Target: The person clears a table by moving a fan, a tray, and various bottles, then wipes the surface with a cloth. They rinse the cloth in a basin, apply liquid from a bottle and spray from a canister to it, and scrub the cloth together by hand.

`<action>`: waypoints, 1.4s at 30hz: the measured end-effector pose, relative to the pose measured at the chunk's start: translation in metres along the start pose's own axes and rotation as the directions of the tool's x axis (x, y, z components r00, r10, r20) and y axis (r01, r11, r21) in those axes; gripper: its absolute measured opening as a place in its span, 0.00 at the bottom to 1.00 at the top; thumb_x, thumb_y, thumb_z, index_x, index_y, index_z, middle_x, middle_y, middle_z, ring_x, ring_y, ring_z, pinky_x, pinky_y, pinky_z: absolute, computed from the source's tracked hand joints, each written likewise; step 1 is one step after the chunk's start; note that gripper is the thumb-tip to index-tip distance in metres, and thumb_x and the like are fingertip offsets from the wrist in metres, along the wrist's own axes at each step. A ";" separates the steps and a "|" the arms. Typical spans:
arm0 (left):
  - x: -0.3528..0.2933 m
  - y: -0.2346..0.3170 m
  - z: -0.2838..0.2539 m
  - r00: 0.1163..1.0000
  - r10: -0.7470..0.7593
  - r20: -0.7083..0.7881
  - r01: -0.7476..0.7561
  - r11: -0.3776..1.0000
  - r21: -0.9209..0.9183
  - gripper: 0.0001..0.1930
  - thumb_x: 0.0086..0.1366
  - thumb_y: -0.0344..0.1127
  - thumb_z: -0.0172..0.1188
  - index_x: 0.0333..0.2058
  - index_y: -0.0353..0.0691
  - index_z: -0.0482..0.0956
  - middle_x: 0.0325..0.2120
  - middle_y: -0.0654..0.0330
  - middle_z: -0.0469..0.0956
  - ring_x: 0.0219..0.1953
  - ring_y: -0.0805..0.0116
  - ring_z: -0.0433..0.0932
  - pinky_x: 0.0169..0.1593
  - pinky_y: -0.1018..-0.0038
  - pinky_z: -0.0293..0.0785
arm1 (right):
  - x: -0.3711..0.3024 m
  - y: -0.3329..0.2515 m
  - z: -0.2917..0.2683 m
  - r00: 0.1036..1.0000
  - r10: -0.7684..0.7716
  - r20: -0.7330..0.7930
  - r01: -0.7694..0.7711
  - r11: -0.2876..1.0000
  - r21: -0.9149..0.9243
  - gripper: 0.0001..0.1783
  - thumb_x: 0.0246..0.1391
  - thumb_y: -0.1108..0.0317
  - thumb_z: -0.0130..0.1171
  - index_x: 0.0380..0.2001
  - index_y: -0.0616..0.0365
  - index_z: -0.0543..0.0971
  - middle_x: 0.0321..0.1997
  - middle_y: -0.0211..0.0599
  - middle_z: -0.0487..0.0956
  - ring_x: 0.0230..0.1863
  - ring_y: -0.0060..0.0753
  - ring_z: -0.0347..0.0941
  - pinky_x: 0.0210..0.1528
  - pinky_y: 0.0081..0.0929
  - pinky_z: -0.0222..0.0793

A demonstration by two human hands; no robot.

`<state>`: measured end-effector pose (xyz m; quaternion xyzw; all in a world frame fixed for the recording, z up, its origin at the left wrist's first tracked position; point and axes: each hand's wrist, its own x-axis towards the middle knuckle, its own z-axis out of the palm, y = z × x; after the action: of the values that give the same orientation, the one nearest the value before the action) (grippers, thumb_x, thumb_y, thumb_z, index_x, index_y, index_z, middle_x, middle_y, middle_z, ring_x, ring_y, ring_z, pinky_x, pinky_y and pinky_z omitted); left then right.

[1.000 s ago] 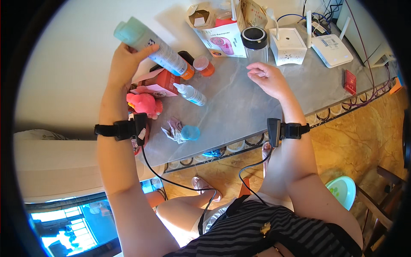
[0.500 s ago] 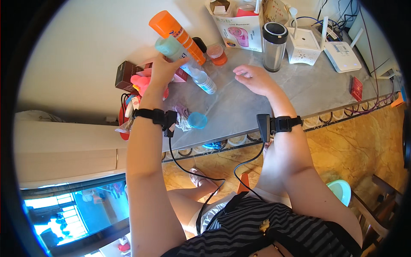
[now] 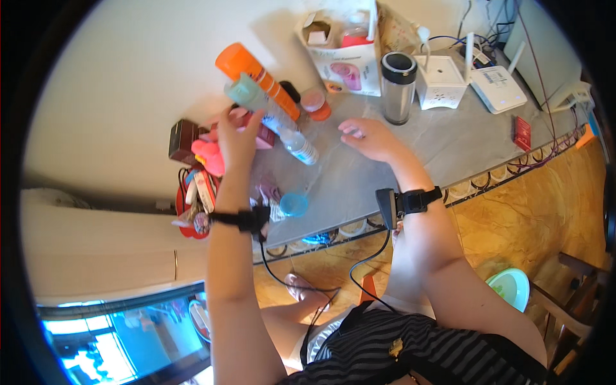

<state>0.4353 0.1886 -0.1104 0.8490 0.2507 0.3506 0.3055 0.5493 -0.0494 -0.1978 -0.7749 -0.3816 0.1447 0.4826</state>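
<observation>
My left hand [image 3: 237,142] is open, thumb and fingers apart, just left of a spray can with a pale green cap [image 3: 256,99]. Behind that can stands an orange spray can [image 3: 263,80], and in front of it a small clear bottle [image 3: 299,147] with a blue and white label. A pink box [image 3: 264,137] shows partly behind my fingers. Beside my left wrist lies a pink soft toy [image 3: 208,157]. My right hand [image 3: 371,138] hovers over the grey tabletop [image 3: 346,183], empty, its fingers slightly bent and apart.
At the back stand a white carton [image 3: 346,67], a black-lidded tumbler [image 3: 398,90], a white box [image 3: 441,83] and a router [image 3: 498,88] with cables. A lidded jar [image 3: 316,104] sits near the cans. A blue round dish [image 3: 294,205] lies near the front edge.
My left hand has let go of the green-capped spray can and drawn slightly back from it. The can stays beside the orange one. My right hand still hovers, and the view has shifted.
</observation>
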 end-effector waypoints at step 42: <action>0.067 0.110 0.152 0.979 0.068 0.193 -0.096 0.985 0.142 0.27 0.43 0.48 0.67 0.38 0.34 0.75 0.34 0.56 0.78 0.36 0.64 0.76 0.40 0.72 0.70 | -0.028 0.023 -0.041 0.995 0.039 -0.090 -0.034 0.998 0.054 0.14 0.49 0.61 0.56 0.38 0.55 0.74 0.37 0.41 0.78 0.40 0.45 0.73 0.41 0.34 0.68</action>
<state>0.6142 0.1044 -0.0905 0.9086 0.2112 0.2613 0.2481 0.5656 -0.1014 -0.2013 -0.7747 -0.3414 0.1280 0.5167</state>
